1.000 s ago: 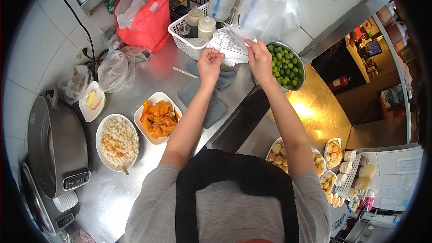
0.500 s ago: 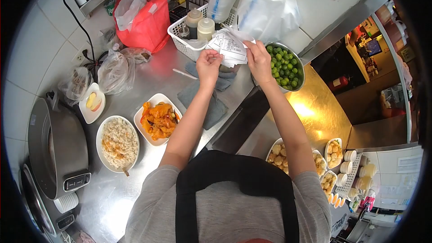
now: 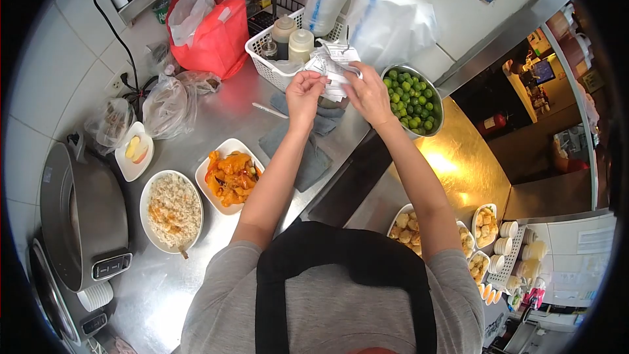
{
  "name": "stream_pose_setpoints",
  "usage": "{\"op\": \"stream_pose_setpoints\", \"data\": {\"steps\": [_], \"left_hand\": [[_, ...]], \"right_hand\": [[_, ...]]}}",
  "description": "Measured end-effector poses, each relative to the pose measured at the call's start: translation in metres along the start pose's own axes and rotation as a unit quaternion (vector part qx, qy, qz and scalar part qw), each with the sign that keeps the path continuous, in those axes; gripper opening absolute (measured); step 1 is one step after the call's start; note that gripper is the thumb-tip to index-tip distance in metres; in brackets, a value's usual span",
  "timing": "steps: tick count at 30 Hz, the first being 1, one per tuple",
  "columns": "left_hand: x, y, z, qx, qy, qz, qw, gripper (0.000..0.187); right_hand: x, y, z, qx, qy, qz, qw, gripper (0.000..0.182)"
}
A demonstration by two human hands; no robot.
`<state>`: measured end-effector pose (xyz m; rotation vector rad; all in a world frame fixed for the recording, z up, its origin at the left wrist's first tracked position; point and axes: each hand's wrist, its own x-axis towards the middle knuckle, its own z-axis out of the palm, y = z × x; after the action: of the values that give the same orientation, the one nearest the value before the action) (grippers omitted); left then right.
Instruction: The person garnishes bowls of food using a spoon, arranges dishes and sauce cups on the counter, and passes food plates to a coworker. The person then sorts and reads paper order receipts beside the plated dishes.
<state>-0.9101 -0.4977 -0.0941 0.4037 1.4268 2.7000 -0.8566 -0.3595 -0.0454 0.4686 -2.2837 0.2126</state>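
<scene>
Several printed paper slips [image 3: 335, 85] are held between my two hands, above the counter beside the white basket. My left hand [image 3: 305, 96] pinches their left edge with closed fingers. On the other side, my right hand [image 3: 368, 96] has its fingers closed on the slips' right part, where the paper is bent. The basket [image 3: 267, 69] holds squeeze bottles [image 3: 301, 44]. Below the hands lies a grey-blue cloth [image 3: 298, 151]. A metal bowl of green limes [image 3: 411, 101] stands right of my right hand.
A bowl of rice [image 3: 173, 213] and a dish of orange food [image 3: 232, 177] stand on the counter. Left are plastic bags [image 3: 168, 106] and a grey cooker [image 3: 85, 216]. Behind stands a red bag [image 3: 211, 39]. More food dishes [image 3: 485, 225] are at the right.
My right hand has moved slightly down and left. The slips, spread flatter before, are now folded and bunched between my hands.
</scene>
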Motion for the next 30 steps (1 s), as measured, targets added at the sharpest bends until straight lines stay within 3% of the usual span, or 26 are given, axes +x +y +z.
{"op": "stream_pose_setpoints", "data": {"steps": [2, 8, 15, 30], "left_hand": [[-0.002, 0.000, -0.001, 0.014, 0.010, 0.001, 1.000, 0.011], [-0.002, -0.013, -0.006, 0.105, 0.035, 0.007, 0.994, 0.009], [-0.005, -0.018, -0.002, 0.219, 0.033, 0.000, 0.975, 0.016], [-0.002, -0.033, -0.005, 0.196, 0.024, 0.001, 0.980, 0.010]], "right_hand": [[-0.001, 0.006, 0.006, 0.039, 0.041, 0.042, 0.998, 0.012], [0.000, 0.010, 0.006, 0.061, 0.045, 0.097, 0.992, 0.010], [0.003, 0.008, 0.003, 0.066, 0.055, 0.101, 0.991, 0.009], [0.001, 0.011, 0.004, 0.082, 0.052, 0.104, 0.990, 0.014]]}}
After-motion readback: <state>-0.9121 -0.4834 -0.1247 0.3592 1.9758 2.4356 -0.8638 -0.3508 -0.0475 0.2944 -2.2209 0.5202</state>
